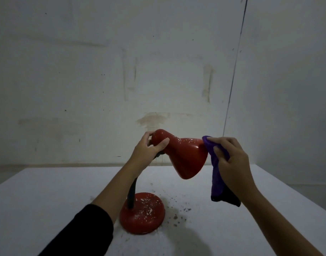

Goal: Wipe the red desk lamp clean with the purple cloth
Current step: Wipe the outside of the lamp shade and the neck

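The red desk lamp stands on the white table, its round base (142,213) speckled with pale flakes. A black bendy neck (131,195) rises to the cone-shaped shade (186,156), which points down and to the right. My left hand (147,148) grips the narrow back end of the shade. My right hand (232,163) holds the purple cloth (216,174) bunched against the shade's right rim; the cloth hangs down below my fingers. White specks dot the top of the shade.
The white table (47,200) reaches a stained grey wall at the back. Dark crumbs and flakes (177,213) lie on the table right of the lamp base. A thin dark cord (234,71) runs down the wall on the right.
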